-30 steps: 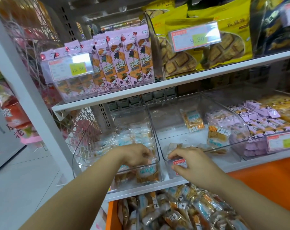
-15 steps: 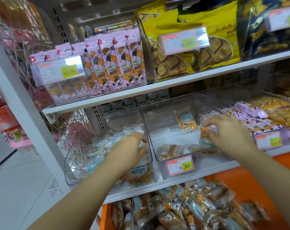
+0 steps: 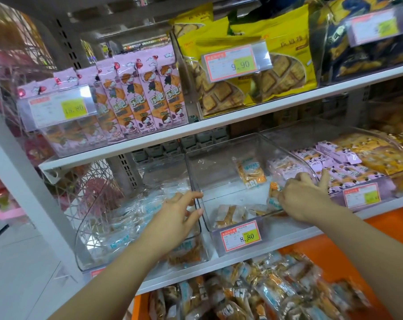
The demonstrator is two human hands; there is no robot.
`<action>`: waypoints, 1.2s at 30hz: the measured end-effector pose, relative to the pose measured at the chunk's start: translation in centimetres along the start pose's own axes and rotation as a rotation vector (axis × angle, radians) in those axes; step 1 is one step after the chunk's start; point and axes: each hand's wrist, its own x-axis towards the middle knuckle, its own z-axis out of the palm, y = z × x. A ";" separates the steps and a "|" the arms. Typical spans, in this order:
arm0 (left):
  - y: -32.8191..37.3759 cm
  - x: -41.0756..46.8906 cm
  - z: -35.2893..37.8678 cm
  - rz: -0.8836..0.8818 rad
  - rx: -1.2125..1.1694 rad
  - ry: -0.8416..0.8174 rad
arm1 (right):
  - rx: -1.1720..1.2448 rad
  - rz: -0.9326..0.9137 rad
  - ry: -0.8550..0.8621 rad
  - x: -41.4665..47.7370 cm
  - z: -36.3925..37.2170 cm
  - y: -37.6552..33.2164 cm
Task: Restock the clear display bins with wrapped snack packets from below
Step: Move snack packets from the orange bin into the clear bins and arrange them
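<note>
Your right hand pinches a snack packet with curled fingers, low at the right side of the middle bin. A few other packets lie inside that clear bin. Your left hand is open, fingers spread, right by the wall between that bin and the left bin. A pile of packets sits under the shelf.

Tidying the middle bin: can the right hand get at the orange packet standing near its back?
Probably yes. The right hand reaches into the open-topped middle bin, and nothing lies between it and the rear packet. It is pinching another packet, though, so that goes down first.
</note>
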 end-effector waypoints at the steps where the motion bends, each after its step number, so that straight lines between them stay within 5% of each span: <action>1: 0.0 -0.1 0.0 -0.007 0.007 -0.007 | 0.063 0.003 0.059 -0.1 0.0 0.1; 7: 1.3 -0.5 -0.5 0.026 0.007 0.170 | 0.789 -0.232 0.690 -3.0 -3.1 -0.3; 12: 3.9 -2.0 -1.8 -0.190 -0.880 0.000 | 1.328 -0.383 0.566 -7.3 -3.8 -5.6; 15: 2.8 -3.2 -3.0 -0.259 -1.109 0.115 | 1.396 -0.435 0.460 -8.4 -3.8 -8.3; 20: -1.3 -5.4 -6.5 -0.214 -1.066 0.240 | 1.332 -0.505 0.236 -8.9 -4.7 -12.2; 24: -5.4 -6.6 -8.3 -0.144 -0.591 0.421 | 1.140 -0.454 0.164 -7.6 -4.3 -14.1; 30: -8.0 -7.0 -7.3 -0.068 -0.084 0.134 | 0.325 -0.660 0.126 -6.1 -3.4 -15.8; 36: -10.0 -5.3 -6.4 -0.137 0.028 -0.003 | 0.081 -0.712 0.138 -6.0 -3.4 -17.3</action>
